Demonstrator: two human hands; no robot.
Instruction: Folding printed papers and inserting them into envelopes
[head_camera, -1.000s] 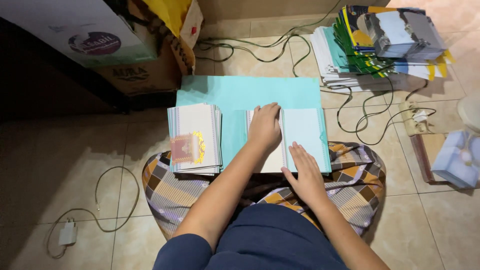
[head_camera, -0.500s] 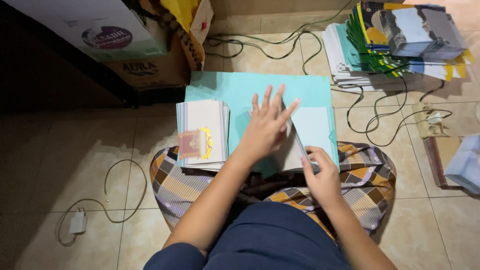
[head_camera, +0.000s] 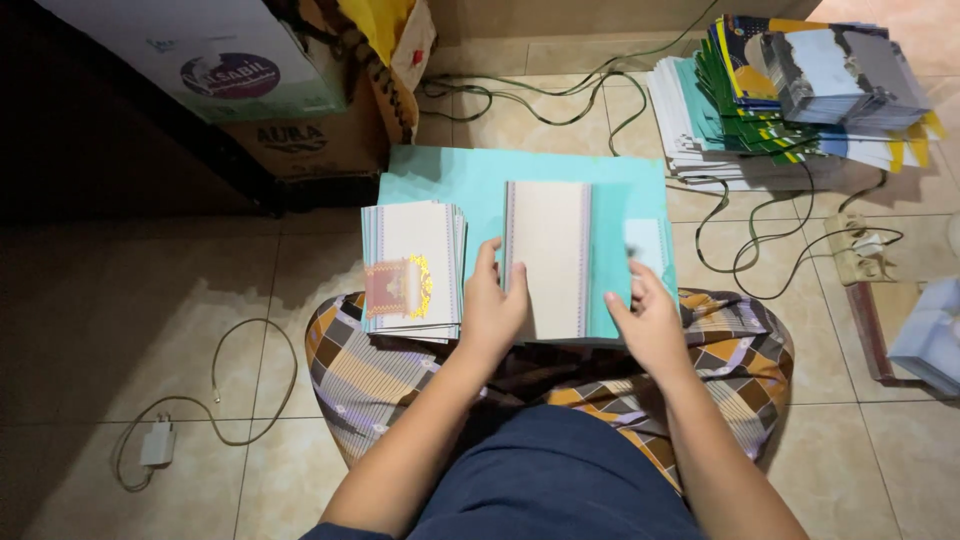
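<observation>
**Cream card between two hands on a teal sheet**

Head view: a cream card (head_camera: 546, 258) lies lengthwise on a teal sheet (head_camera: 470, 190) spread over the person's lap and the tiled floor (head_camera: 130, 300). The left hand (head_camera: 492, 312), fingers loosely curled, grips the card's near-left edge at about 7 o'clock from its centre. The right hand (head_camera: 650, 322) lies mostly open and flat on the teal sheet just beside the card's right edge, at about 4 o'clock, holding nothing. A stack of cards (head_camera: 412, 270) sits at 9 o'clock from the cream card. More printed stacks (head_camera: 790, 90) lie at 2 o'clock. To handle this well, I judge both hands should keep the card square to the sheet's edges and press evenly.
</observation>
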